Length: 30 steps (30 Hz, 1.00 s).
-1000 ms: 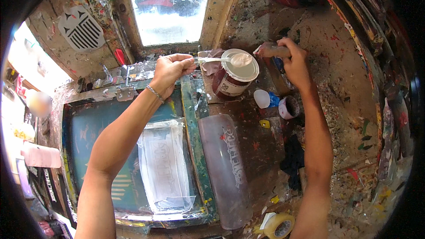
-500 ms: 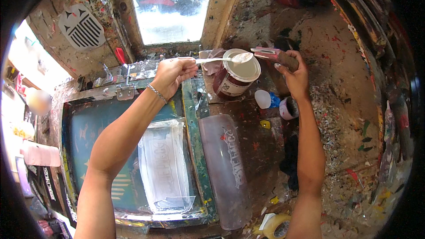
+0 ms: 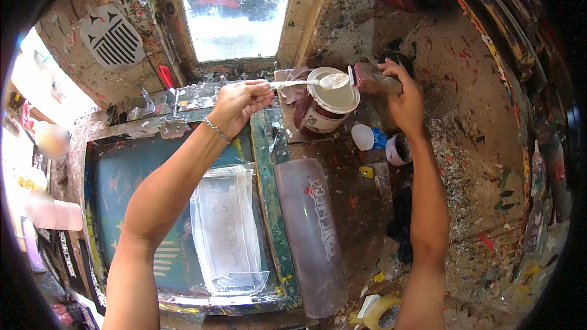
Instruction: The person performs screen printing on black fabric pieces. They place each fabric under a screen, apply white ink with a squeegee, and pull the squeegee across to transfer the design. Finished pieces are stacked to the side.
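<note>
My left hand, with a braided bracelet at its wrist, pinches the handle of a white spoon. The spoon's bowl, loaded with whitish paste, lies over the mouth of a dark red tub with a pale inside. To the right of the tub, my right hand grips a small squeegee with a reddish, stained body. White paste coats the squeegee's edge, which faces the spoon close to the tub's rim. Some of my right fingers are hidden behind the squeegee.
Below my left arm lies a printing screen in a green wooden frame, with a pale stencil area. Beside it rests a translucent printed sheet. A small white-and-blue cup, a tape roll and a dark cloth lie on the right.
My right hand has turned the squeegee so its white-coated edge now stands upright beside the tub, and its fingers have shifted. My left hand and the spoon have hardly moved.
</note>
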{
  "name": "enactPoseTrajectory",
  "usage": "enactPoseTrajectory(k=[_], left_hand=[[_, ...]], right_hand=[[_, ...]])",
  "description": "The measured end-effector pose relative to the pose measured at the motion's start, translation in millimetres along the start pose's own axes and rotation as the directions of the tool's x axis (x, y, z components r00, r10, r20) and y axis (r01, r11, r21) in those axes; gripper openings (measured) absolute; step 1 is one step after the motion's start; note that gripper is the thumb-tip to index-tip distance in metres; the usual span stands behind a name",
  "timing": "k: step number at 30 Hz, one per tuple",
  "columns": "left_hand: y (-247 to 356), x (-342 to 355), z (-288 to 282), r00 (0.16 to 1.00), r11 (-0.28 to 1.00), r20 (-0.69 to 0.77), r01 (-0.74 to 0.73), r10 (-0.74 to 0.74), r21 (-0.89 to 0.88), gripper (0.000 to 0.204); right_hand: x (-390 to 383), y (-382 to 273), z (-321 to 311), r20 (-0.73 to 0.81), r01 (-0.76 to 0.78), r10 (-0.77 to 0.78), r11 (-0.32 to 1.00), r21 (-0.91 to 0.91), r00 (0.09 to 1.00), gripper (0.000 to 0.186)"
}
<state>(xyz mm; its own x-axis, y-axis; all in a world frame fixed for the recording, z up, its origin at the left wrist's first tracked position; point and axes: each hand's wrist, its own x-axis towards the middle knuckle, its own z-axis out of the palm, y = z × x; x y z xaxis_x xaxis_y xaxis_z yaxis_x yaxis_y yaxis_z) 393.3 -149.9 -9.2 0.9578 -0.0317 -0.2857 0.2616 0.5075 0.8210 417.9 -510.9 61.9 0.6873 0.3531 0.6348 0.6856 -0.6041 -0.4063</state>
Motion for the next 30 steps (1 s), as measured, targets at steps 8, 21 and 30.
enactPoseTrajectory(k=[8,21,30], left_hand=[[-2,2,5,0.998,0.996,0.018,-0.061,0.060,0.070,0.020],[45,-12,42,0.803,0.499,0.282,-0.559,0.525,0.662,0.020],[30,5,78,0.716,0.008,0.477,-0.558,0.509,0.830,0.025]], right_hand=[[7,-1,-20,-0.026,0.065,-0.079,0.933,-0.355,0.997,0.040],[-131,-38,-132,-0.119,-0.731,0.834,0.533,0.426,0.539,0.048],[-268,48,-165,-0.174,-0.788,0.947,0.320,0.527,0.268,0.032]])
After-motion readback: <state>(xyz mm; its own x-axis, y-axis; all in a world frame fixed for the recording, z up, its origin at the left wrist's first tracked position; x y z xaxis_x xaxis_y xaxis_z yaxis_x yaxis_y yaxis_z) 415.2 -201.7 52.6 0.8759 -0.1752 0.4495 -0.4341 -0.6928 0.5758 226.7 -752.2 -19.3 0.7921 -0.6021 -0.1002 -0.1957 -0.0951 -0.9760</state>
